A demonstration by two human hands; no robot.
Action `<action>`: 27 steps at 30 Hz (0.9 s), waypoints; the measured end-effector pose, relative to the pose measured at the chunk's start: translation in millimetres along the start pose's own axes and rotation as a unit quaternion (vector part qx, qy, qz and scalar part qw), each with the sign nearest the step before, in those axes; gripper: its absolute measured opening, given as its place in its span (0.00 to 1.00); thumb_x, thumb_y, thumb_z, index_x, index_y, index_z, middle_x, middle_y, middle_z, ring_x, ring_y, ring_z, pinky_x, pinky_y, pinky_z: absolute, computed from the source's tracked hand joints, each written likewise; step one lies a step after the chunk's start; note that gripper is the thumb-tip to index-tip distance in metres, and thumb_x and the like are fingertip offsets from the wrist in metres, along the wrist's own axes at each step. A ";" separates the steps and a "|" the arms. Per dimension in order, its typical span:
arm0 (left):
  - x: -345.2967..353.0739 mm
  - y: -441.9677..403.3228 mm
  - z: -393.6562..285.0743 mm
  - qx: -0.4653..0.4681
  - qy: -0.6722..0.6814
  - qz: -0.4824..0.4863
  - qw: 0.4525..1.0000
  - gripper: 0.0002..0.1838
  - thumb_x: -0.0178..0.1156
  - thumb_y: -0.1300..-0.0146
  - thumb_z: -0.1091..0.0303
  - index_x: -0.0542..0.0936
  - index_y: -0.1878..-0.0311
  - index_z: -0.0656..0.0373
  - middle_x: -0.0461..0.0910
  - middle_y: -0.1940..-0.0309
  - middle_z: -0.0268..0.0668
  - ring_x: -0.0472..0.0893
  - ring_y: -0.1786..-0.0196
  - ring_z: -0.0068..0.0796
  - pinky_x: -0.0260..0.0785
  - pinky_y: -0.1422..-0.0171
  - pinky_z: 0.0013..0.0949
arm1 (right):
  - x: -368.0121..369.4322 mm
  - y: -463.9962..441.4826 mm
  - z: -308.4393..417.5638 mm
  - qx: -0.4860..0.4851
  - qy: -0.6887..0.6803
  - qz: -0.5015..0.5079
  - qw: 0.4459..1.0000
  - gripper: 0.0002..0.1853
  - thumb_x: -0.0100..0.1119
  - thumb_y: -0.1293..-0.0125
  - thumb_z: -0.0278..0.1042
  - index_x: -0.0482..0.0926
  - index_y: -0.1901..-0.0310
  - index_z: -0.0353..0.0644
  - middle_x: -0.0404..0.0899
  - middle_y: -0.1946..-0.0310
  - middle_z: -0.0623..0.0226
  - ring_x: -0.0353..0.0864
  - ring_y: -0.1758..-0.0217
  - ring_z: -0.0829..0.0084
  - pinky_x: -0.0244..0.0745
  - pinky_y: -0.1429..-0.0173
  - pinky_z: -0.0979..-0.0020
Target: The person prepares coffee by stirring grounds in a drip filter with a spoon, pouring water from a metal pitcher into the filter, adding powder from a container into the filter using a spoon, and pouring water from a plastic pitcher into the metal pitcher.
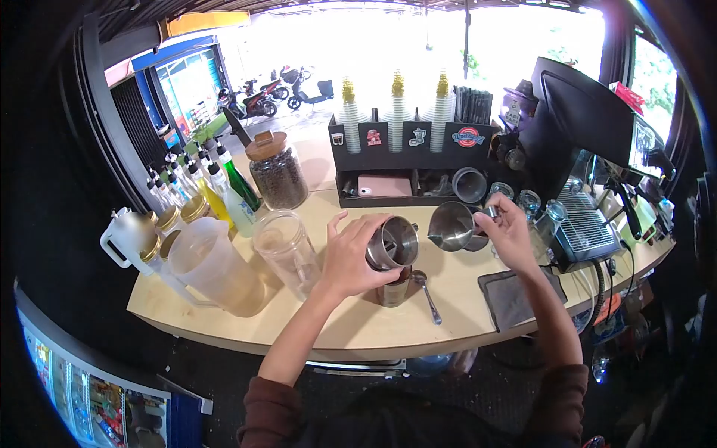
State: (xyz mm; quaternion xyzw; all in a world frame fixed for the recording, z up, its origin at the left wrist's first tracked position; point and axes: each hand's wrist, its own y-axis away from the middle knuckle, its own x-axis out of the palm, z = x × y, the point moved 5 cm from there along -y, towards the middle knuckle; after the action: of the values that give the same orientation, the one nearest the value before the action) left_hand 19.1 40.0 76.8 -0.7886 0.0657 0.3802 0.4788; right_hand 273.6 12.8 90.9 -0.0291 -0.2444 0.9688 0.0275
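Note:
My left hand (pixel 351 254) is wrapped around a stainless steel cup (pixel 393 245), its open top facing me and a metal part showing inside. Directly below that cup stands a brownish tumbler (pixel 391 294), partly hidden by my fingers; whether the two touch I cannot tell. My right hand (pixel 511 233) grips a steel milk pitcher (pixel 450 227) by its handle, with the spout toward the left. The pitcher is tilted a little above the counter, and I cannot make out its contents. A spoon (pixel 429 300) lies just right of the tumbler.
Plastic jugs (pixel 216 269) and a clear pitcher (pixel 287 254) stand left, before syrup bottles (pixel 235 198) and a coffee bean jar (pixel 278 175). A black cup organizer (pixel 407 142) is behind. Right are a grey cloth (pixel 515 299), glasses (pixel 553 216) and an espresso machine (pixel 586 216).

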 end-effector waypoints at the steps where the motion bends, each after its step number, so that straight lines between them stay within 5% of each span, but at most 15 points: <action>1: 0.1 -0.4 0.3 -0.002 0.001 0.001 1.000 0.43 0.75 0.67 0.51 0.73 0.41 0.50 0.79 0.50 0.33 0.78 0.46 0.31 0.47 0.28 0.49 | 2.7 -3.1 1.5 -0.008 0.032 0.013 0.999 0.09 0.59 0.34 0.25 0.67 0.67 0.39 0.65 0.73 0.78 0.65 0.69 0.88 0.73 0.62 0.80; 9: -1.1 -2.1 -0.3 -0.012 0.007 0.011 1.000 0.43 0.75 0.67 0.50 0.74 0.42 0.52 0.80 0.50 0.34 0.78 0.47 0.32 0.52 0.32 0.47 | 19.9 -18.6 25.8 -0.096 0.245 0.048 0.964 0.09 0.61 0.37 0.26 0.69 0.68 0.36 0.67 0.79 0.73 0.64 0.73 0.86 0.63 0.68 0.78; 13: -2.2 -2.2 -1.8 -0.039 0.028 0.026 0.999 0.43 0.75 0.67 0.49 0.75 0.43 0.54 0.80 0.51 0.35 0.78 0.47 0.32 0.53 0.32 0.45 | 32.6 -20.6 35.3 -0.057 0.138 0.057 0.987 0.10 0.62 0.38 0.27 0.70 0.68 0.35 0.69 0.79 0.69 0.65 0.74 0.82 0.63 0.69 0.75; 15: -2.6 -1.6 -2.5 -0.041 0.037 0.024 0.998 0.42 0.75 0.66 0.49 0.75 0.43 0.53 0.80 0.51 0.35 0.78 0.48 0.32 0.54 0.33 0.44 | 35.5 -22.6 42.8 -0.114 0.275 0.066 0.952 0.10 0.62 0.38 0.27 0.70 0.68 0.34 0.70 0.78 0.65 0.67 0.74 0.80 0.65 0.69 0.72; 24: 0.7 1.2 -0.6 -0.064 0.083 0.032 0.994 0.42 0.75 0.66 0.49 0.75 0.44 0.54 0.80 0.52 0.35 0.78 0.48 0.35 0.55 0.33 0.43 | 51.5 -29.2 56.4 -0.123 0.266 0.103 0.951 0.11 0.62 0.37 0.25 0.67 0.66 0.32 0.70 0.70 0.62 0.76 0.71 0.78 0.71 0.69 0.73; 27: 2.5 2.6 0.7 -0.066 0.097 0.028 0.993 0.42 0.75 0.67 0.49 0.75 0.44 0.54 0.81 0.53 0.35 0.79 0.49 0.35 0.55 0.33 0.43 | 55.1 -31.8 56.0 -0.114 0.218 0.086 0.965 0.10 0.63 0.39 0.27 0.70 0.69 0.35 0.72 0.75 0.66 0.68 0.75 0.81 0.64 0.70 0.75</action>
State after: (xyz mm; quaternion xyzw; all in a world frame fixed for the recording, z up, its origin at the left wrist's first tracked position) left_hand 19.2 39.8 73.0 -0.8497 0.1086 0.3186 0.4058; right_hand 216.0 18.0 152.9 -0.2631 -0.3383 0.9035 -0.0065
